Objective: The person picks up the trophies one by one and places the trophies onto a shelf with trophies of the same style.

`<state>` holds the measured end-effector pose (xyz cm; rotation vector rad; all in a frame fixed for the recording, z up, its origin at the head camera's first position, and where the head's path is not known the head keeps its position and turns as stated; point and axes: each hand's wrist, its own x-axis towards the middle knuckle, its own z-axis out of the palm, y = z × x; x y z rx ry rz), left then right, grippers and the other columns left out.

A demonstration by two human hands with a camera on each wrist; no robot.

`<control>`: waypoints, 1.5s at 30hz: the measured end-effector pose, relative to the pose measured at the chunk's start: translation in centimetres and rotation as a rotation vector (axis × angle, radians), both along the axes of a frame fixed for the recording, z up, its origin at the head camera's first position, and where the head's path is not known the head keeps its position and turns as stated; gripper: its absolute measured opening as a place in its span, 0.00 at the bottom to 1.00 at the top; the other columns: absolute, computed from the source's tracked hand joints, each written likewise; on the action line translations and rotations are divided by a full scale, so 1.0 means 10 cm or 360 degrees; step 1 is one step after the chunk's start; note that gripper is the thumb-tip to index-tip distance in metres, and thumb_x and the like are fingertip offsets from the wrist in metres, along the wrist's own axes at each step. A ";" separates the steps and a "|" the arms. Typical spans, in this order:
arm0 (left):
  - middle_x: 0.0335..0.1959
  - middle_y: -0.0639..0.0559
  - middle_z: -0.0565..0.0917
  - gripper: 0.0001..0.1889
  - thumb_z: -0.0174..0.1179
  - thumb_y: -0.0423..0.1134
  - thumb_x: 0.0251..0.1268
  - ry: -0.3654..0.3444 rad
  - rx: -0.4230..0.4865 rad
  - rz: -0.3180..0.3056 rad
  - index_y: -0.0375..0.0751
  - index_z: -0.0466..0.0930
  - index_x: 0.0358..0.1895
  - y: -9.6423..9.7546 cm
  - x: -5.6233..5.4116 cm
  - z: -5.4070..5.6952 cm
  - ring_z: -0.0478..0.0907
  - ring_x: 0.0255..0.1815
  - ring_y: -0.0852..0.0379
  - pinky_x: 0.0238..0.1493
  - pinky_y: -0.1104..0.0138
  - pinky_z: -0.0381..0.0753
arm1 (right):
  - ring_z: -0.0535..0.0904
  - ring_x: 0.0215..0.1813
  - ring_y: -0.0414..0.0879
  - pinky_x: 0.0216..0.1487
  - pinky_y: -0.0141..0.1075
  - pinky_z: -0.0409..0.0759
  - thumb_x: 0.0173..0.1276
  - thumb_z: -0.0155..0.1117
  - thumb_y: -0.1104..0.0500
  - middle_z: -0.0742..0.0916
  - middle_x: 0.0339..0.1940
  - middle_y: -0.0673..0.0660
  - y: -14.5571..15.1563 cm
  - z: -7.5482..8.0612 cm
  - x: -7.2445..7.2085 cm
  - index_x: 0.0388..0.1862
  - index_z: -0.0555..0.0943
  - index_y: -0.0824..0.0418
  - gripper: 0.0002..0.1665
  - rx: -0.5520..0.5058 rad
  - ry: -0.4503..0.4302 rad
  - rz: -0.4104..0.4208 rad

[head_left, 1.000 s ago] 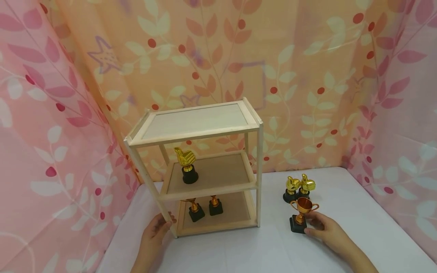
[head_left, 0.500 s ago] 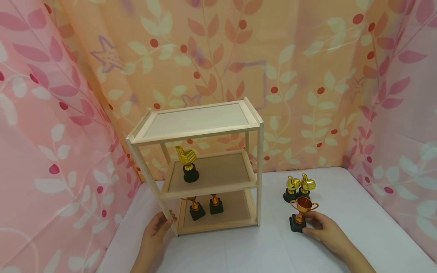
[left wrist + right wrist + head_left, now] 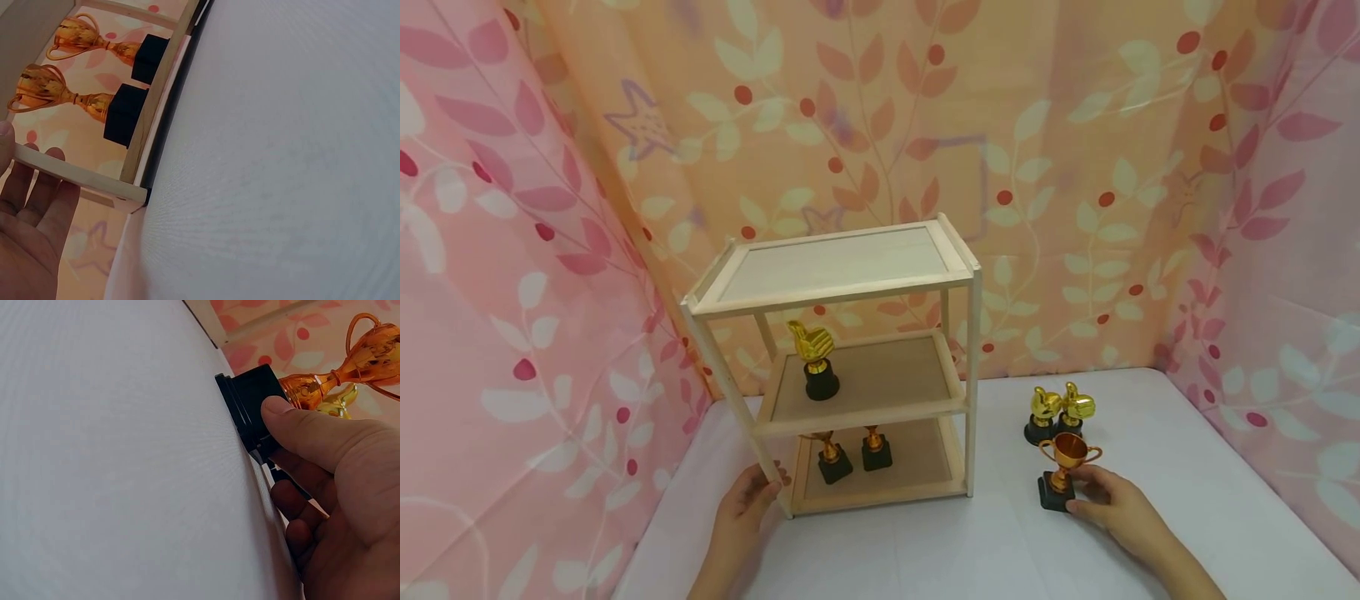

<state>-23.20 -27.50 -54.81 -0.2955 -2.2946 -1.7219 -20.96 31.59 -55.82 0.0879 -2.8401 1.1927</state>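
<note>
The left hand [image 3: 741,504] grips the front left post [image 3: 724,379] of a wooden rack [image 3: 865,420], near its foot. The right hand [image 3: 1116,507] pinches the black base [image 3: 253,394] of a copper-coloured cup [image 3: 1067,451], upright on the white-covered counter [image 3: 917,554], near two gold thumbs-up trophies [image 3: 1047,404]. Two similar cups [image 3: 876,452] stand on the bottom shelf [image 3: 917,467].
</note>
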 end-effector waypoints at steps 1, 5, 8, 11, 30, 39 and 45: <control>0.53 0.39 0.86 0.18 0.59 0.37 0.77 -0.0007 -0.0001 -0.0005 0.31 0.75 0.63 0.00 0.00 0.00 0.85 0.53 0.59 0.56 0.74 0.80 | 0.83 0.55 0.49 0.51 0.33 0.82 0.60 0.78 0.42 0.87 0.58 0.55 0.00 0.00 0.00 0.61 0.81 0.56 0.34 0.0005 0.0005 -0.0006; 0.52 0.42 0.86 0.19 0.58 0.38 0.78 0.0012 0.0009 -0.0026 0.31 0.74 0.63 -0.01 0.00 0.03 0.85 0.54 0.58 0.57 0.74 0.80 | 0.82 0.51 0.43 0.48 0.33 0.81 0.60 0.78 0.42 0.87 0.54 0.53 -0.02 0.02 -0.02 0.60 0.81 0.54 0.33 0.0033 0.0040 -0.0022; 0.51 0.42 0.87 0.18 0.58 0.37 0.77 0.0047 0.0019 -0.0012 0.30 0.74 0.63 -0.02 0.00 0.04 0.85 0.54 0.58 0.57 0.75 0.80 | 0.80 0.49 0.40 0.48 0.33 0.81 0.60 0.78 0.42 0.87 0.51 0.51 -0.04 0.03 -0.04 0.61 0.80 0.54 0.33 0.0034 0.0049 -0.0020; 0.50 0.41 0.86 0.18 0.59 0.35 0.77 0.0060 0.0039 -0.0027 0.29 0.74 0.62 -0.03 0.00 0.01 0.86 0.53 0.58 0.57 0.74 0.81 | 0.80 0.50 0.42 0.47 0.33 0.81 0.60 0.78 0.41 0.87 0.51 0.51 -0.04 0.03 -0.03 0.62 0.80 0.54 0.35 0.0048 0.0010 -0.0021; 0.52 0.37 0.86 0.14 0.58 0.34 0.77 0.0130 0.0021 -0.0058 0.37 0.77 0.61 0.01 0.02 0.00 0.86 0.53 0.58 0.56 0.73 0.82 | 0.78 0.35 0.37 0.36 0.31 0.76 0.63 0.77 0.45 0.84 0.38 0.51 -0.04 0.06 0.04 0.63 0.78 0.56 0.34 -0.0014 -0.0064 -0.0062; 0.52 0.31 0.84 0.16 0.57 0.33 0.77 0.0163 0.0021 -0.0090 0.29 0.75 0.61 0.01 0.03 0.01 0.86 0.52 0.57 0.56 0.74 0.82 | 0.74 0.31 0.38 0.31 0.32 0.72 0.63 0.77 0.45 0.81 0.36 0.52 -0.11 0.11 0.10 0.62 0.78 0.55 0.32 -0.0042 -0.0027 -0.0058; 0.51 0.37 0.86 0.18 0.58 0.34 0.77 0.0115 0.0043 -0.0068 0.26 0.74 0.62 0.01 0.02 0.02 0.86 0.52 0.59 0.56 0.74 0.81 | 0.72 0.32 0.38 0.31 0.32 0.70 0.62 0.77 0.43 0.79 0.35 0.52 -0.16 0.16 0.11 0.61 0.79 0.53 0.32 -0.0016 -0.0004 -0.0042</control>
